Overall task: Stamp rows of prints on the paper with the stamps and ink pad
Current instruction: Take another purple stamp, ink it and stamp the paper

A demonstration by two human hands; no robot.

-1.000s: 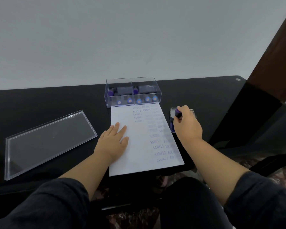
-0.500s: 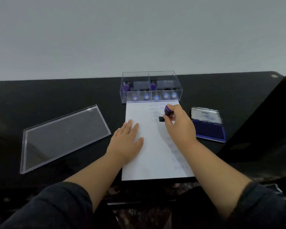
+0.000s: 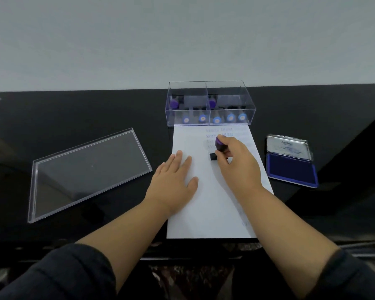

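right hand (image 3: 238,164) pinches the purple handle of a stamp (image 3: 219,146), fingers curled round it, with the stamp's black base down on the paper (image 3: 206,204) in the upper middle of the sheet, just below the faint rows of blue lettering near the sheet's far edge. left hand (image 3: 173,182) lies flat with straight fingers on the left half of the sheet, holding it against the black table (image 3: 95,109).

the step in hand looks like the press of a print. to do it well, i would bear straight down through the handle without rocking, keep the flat hand planted so the sheet cannot creep, and lift the stamp cleanly upward so the ink does not smear. the base should sit square under the print above so the column stays true.

the stamp's handle leans a little toward the far left, its round purple top tilted away from the person. its long axis runs from base to top, near upright. the black base is a bar with its length lying across the sheet, parallel to the far edge.

the ink pad (image 3: 290,169) lies open toward the table's right edge, well apart from the sheet. a clear box (image 3: 210,87) with more stamps touches the sheet's far edge. a clear lid (image 3: 87,169) lies to the left.
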